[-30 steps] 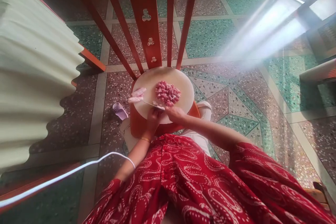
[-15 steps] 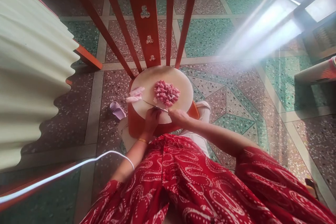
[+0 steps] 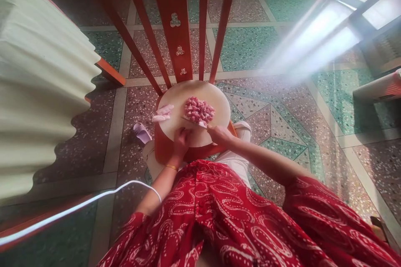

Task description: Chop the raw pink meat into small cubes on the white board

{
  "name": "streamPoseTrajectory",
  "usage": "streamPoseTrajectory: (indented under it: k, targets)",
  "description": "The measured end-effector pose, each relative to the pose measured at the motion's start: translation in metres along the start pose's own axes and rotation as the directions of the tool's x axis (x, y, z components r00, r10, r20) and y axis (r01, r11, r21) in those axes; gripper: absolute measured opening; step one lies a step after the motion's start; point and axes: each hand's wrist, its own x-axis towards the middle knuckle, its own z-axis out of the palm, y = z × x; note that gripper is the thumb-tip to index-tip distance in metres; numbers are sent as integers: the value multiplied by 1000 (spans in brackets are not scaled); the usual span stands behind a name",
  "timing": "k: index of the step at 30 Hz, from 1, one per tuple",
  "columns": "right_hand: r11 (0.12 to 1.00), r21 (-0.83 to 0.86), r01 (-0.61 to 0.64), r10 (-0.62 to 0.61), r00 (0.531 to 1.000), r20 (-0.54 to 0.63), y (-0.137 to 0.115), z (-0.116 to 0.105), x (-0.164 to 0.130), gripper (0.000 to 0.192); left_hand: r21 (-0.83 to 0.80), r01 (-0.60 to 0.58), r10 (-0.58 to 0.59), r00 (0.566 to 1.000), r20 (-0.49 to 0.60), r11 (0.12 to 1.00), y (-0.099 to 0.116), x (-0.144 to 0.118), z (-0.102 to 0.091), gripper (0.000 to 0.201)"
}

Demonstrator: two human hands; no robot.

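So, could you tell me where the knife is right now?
In the head view the knife lies across the round board's near edge, held by the right hand, just below the pink pieces.

Orange chair, slipper, terrazzo floor

No text, label, brand, number or sign can be read anywhere in view, from twelve o'clock round to six.
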Motion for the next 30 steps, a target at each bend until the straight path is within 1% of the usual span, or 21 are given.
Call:
streamPoseTrajectory:
  k: [3, 5, 8, 11, 13, 15, 17, 20, 22, 24, 26, 28, 30]
  targets:
    - [998, 21, 58, -58, 998, 0, -10, -1, -2, 37, 12, 1, -1, 1000, 11, 1000, 0, -1, -1, 17]
    - [997, 30, 72, -72, 997, 19, -19, 1, 4, 34, 28, 3, -3, 1000, 14, 1000, -2, -2, 0, 17]
    - [996, 48, 76, -78, 997, 24, -34, 1, 25, 29, 46, -5, 4, 1000, 16, 999, -6, -2, 3, 16]
    - [991, 51, 121, -120, 993, -12, -48, -3, 50, 27, 62, -23, 23, 1000, 12, 998, -7, 1, 4, 16]
    - [988, 44, 151, -150, 988, -26, -51, -5, 58, 27, 75, -22, 21, 1000, 15, 997, -7, 2, 4, 16]
    - [986, 38, 160, -159, 987, -20, -45, -5, 56, 28, 72, -15, 14, 1000, 10, 997, -5, 2, 3, 15]
    - [988, 28, 154, -154, 988, 8, -31, -4, 46, 29, 50, -7, 7, 1000, -1, 999, -4, 1, 3, 15]
    - [996, -9, 93, -93, 995, 21, -6, -3, 25, 34, 22, -3, 3, 1000, 3, 1000, -5, -1, 2, 16]
    - [998, -27, 50, -50, 999, -2, 2, -3, 14, 35, 26, 1, -1, 1000, 9, 1000, -5, -3, 1, 17]
    - [997, -26, 67, -68, 997, -22, 1, -3, 7, 32, 42, 2, -3, 1000, 4, 999, -5, -4, 0, 17]
    - [993, -9, 119, -120, 992, -36, -4, -2, 3, 30, 53, 4, -3, 1000, -6, 999, -5, -5, -1, 18]
    - [991, 11, 135, -135, 990, -39, -11, 1, 4, 31, 53, -1, 1, 1000, -15, 999, -6, -5, 0, 18]
    - [991, 25, 129, -128, 991, -31, -19, 2, 12, 32, 44, -2, 3, 1000, -21, 999, -7, -5, 1, 17]
